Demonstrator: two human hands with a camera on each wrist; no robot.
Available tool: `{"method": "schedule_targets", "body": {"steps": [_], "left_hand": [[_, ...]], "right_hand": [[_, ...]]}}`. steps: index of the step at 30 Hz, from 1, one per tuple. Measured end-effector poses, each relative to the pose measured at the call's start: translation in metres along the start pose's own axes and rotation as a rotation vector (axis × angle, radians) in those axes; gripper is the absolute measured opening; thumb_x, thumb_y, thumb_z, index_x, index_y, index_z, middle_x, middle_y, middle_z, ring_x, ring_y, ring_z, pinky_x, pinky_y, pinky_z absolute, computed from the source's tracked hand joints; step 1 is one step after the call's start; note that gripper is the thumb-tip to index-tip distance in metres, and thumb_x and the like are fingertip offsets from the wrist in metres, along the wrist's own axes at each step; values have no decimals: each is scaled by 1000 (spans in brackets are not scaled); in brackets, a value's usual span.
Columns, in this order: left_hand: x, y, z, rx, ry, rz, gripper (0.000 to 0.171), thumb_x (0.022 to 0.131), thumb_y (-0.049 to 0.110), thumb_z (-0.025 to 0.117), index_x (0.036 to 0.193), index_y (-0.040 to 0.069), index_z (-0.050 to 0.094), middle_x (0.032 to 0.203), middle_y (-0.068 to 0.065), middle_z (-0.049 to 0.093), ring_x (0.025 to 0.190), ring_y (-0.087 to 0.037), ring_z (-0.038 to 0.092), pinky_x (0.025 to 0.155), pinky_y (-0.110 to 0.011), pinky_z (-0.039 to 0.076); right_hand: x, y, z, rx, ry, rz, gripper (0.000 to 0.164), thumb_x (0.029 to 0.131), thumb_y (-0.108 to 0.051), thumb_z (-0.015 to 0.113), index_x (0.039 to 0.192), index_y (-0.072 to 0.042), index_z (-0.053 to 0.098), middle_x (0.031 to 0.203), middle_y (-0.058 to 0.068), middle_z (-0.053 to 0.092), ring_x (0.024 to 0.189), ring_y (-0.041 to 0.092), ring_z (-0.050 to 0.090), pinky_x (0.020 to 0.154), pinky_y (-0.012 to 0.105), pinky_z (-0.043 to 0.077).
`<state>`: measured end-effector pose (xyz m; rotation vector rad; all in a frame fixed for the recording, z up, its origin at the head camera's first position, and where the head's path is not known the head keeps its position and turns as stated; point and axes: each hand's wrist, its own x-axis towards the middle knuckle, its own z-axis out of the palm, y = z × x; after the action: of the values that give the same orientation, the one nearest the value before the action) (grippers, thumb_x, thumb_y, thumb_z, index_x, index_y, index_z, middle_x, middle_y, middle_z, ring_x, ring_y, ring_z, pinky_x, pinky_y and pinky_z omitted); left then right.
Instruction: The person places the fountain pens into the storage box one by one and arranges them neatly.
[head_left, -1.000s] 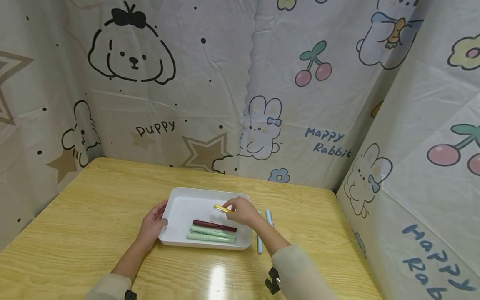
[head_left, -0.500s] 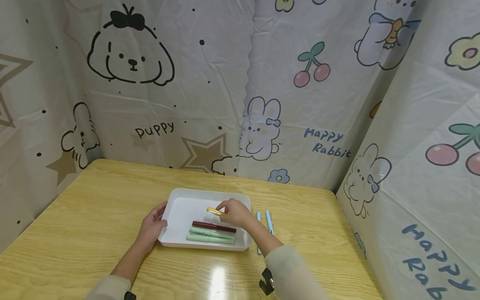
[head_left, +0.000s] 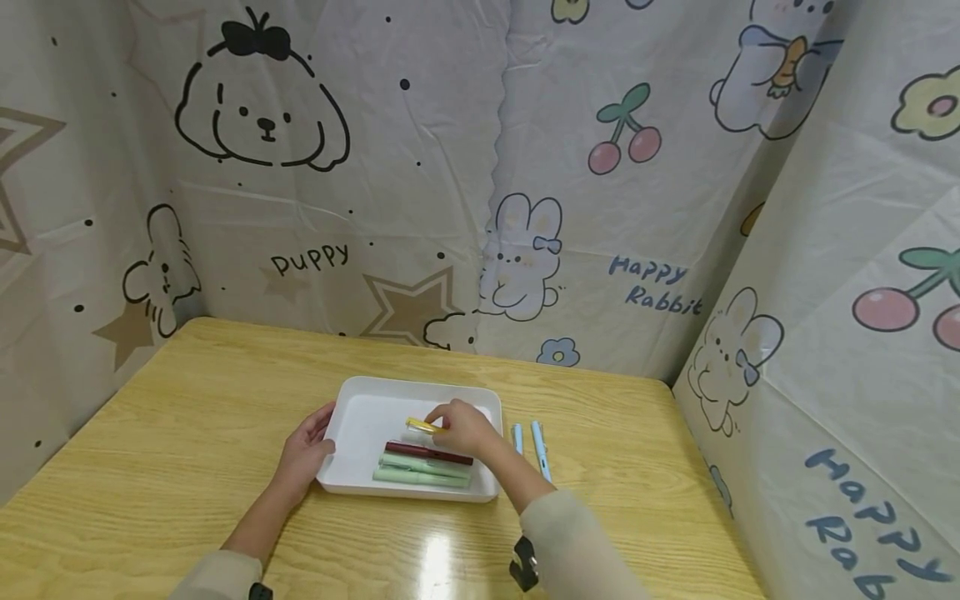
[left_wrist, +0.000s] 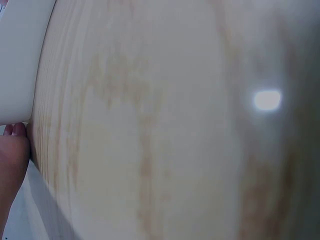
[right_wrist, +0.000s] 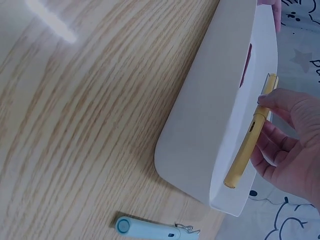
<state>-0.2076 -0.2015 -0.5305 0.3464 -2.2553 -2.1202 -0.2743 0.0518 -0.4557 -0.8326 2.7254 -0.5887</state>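
A white tray (head_left: 408, 381) lies on the wooden table. At its left end my left hand (head_left: 303, 450) grips the rim, thumb at the edge and fingers along the outside. My right hand (head_left: 463, 429) pinches a yellow pen (right_wrist: 247, 145) between thumb and fingers, above the tray's floor. In the right wrist view this pen has a clip and a small slot in its barrel. Below it in the head view, a dark red pen (head_left: 427, 452) and two light green pens (head_left: 420, 477) lie side by side in the tray.
To the right of the tray, two light blue pens (head_left: 540, 450) lie on the table (head_left: 615, 483), one partly hidden by my right arm. Printed cloth (head_left: 420, 183) hangs behind the table and along both sides.
My right hand has moved left over the tray with the yellow pen, and more of the right-hand light blue pen shows. My left hand stays at the tray's left end.
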Motion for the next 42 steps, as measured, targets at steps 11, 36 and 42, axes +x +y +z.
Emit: {"method": "schedule_targets", "body": {"steps": [11,36,42], "left_hand": [[0,2,1,-2,-2,-3,71,80,-11,40,147,5,26,151,-19,27,139,-29,27,113,-43,25],[0,3,0,-5,-9,-3,70,80,-10,40,147,3,24,152,-19,26,140,-31,26,114,-43,25],[0,2,0,-6,-11,-2,70,80,-10,40,147,3,24,152,-20,26,140,-31,26,114,-43,25]], "right_hand": [[6,-5,6,-17,-2,-8,30,80,-13,65,109,-13,69,76,-1,56,66,8,44,56,20,37],[14,-10,21,-21,18,14,28,81,-15,65,109,-15,70,78,-1,57,65,6,46,56,20,39],[15,-9,24,-19,17,31,28,82,-16,64,109,-16,70,79,-1,57,65,7,46,57,20,38]]}}
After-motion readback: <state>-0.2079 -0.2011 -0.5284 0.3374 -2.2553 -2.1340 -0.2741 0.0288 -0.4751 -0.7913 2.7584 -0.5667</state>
